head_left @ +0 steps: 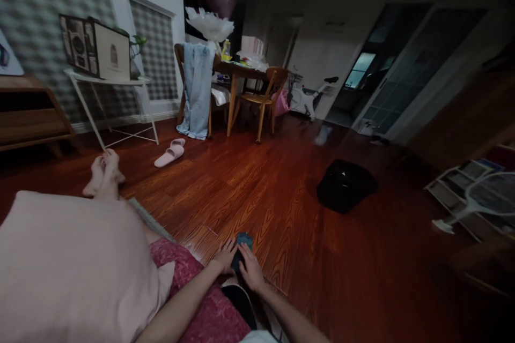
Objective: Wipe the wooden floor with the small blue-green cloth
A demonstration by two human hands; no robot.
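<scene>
A small dark teal item [244, 239], perhaps folded cloth, lies low in front of me between my two hands. My left hand [226, 255] rests at its left side, fingers stretched out flat. From the right, my right hand [251, 268] reaches over its edge, its fingers also extended and touching it. Parts of the item are covered by both hands, so its exact kind is unclear. Beneath my left forearm spreads a crimson patterned cloth [189, 268].
A large pale pink cushion [76, 262] fills the lower left, with another person's bare feet [105, 171] beyond it. Pink slippers [169, 154] and a black bin-like object [344, 185] sit on the wooden floor. Farther back are a chair [263, 98] and an exercise bike [308, 97].
</scene>
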